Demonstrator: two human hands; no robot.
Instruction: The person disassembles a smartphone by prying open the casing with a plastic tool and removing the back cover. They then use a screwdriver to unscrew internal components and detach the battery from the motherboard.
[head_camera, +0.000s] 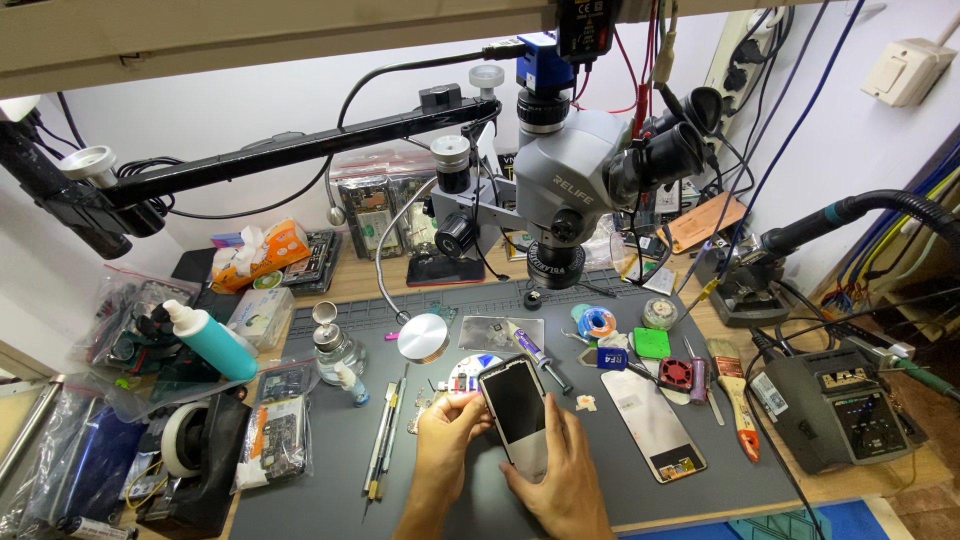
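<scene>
A black smartphone (518, 408) lies tilted on the grey work mat (330, 450), screen side up. My left hand (445, 440) grips its left edge with thumb and fingers near the top corner. From below, my right hand (560, 475) holds the phone's lower right edge, thumb resting on the glass. Both hands are closed on the phone. A separate phone screen panel (652, 422) lies flat just to the right of my right hand.
A grey stereo microscope (570, 190) on a black boom arm hangs above the mat. Tweezers (383, 440), a teal bottle (205, 340), a glass dispenser (333, 350), a brush (735, 395), a soldering station (840, 405) and a tape roll (185, 437) surround the mat.
</scene>
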